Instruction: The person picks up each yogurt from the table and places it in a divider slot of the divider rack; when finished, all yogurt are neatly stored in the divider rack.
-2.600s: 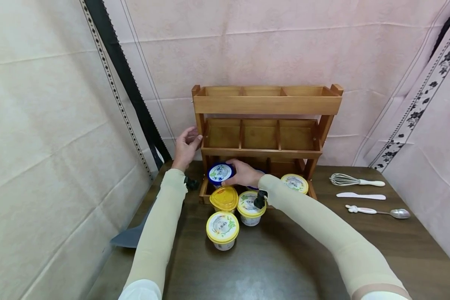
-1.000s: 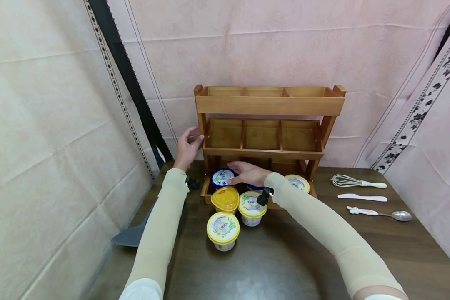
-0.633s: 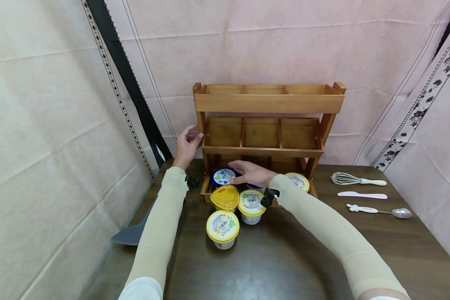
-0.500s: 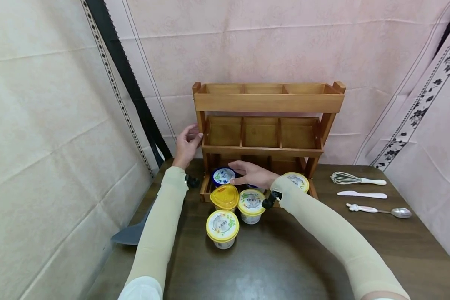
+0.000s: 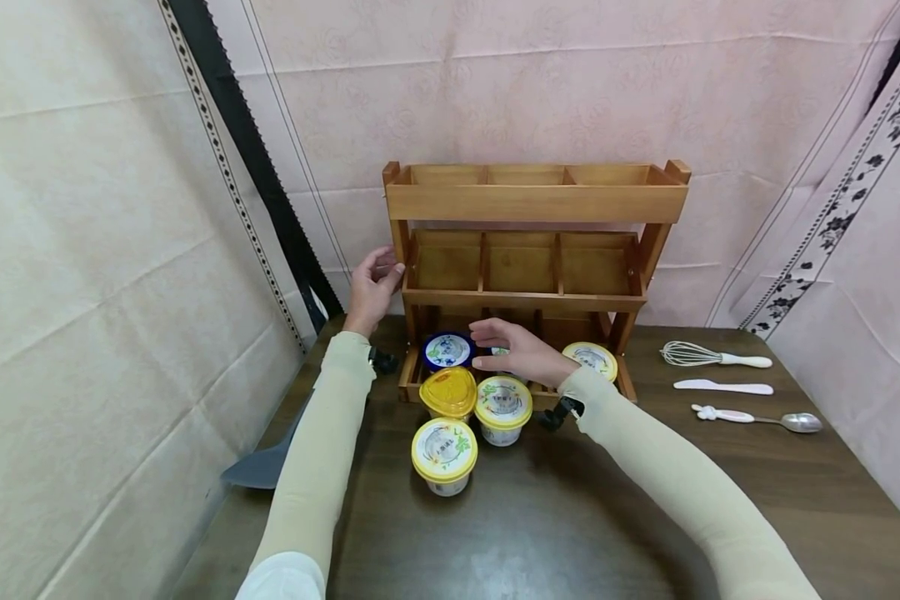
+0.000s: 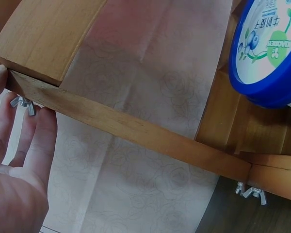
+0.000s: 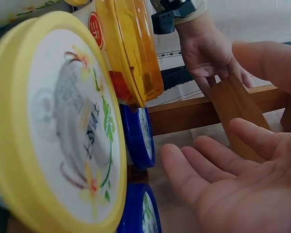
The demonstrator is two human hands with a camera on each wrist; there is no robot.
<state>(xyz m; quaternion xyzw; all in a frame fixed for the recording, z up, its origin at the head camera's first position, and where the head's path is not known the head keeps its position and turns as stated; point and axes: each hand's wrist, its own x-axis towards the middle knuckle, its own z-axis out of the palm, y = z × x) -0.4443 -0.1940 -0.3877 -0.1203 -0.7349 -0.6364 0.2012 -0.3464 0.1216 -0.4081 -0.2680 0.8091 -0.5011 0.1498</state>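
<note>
At the left side of a three-tier wooden rack (image 5: pixel 536 204), my left hand (image 5: pixel 372 287) grips the upright. The left wrist view has its thumb and fingers on either side of the wood near a wing nut (image 6: pixel 23 103). My right hand (image 5: pixel 525 354) hovers before the bottom tier, fingers extended and holding nothing. Just left of it, a blue-lidded tub (image 5: pixel 447 350) sits in the left compartment. A second blue-lidded tub (image 7: pixel 143 208) is mostly hidden behind that hand in the head view. A yellow-lidded tub (image 5: pixel 591 358) occupies the right compartment.
In front of the rack stand a tub with an amber lid (image 5: pixel 447 392) and two yellow-lidded tubs, one nearer the rack (image 5: pixel 504 402) and one nearer me (image 5: pixel 445 450). A whisk (image 5: pixel 712 357), a white knife (image 5: pixel 723 387) and a spoon (image 5: pixel 757 419) lie right.
My right hand has let go of the left blue-lidded tub, which settled into its compartment, and has drawn off to the right. The left hand keeps its place on the rack.
</note>
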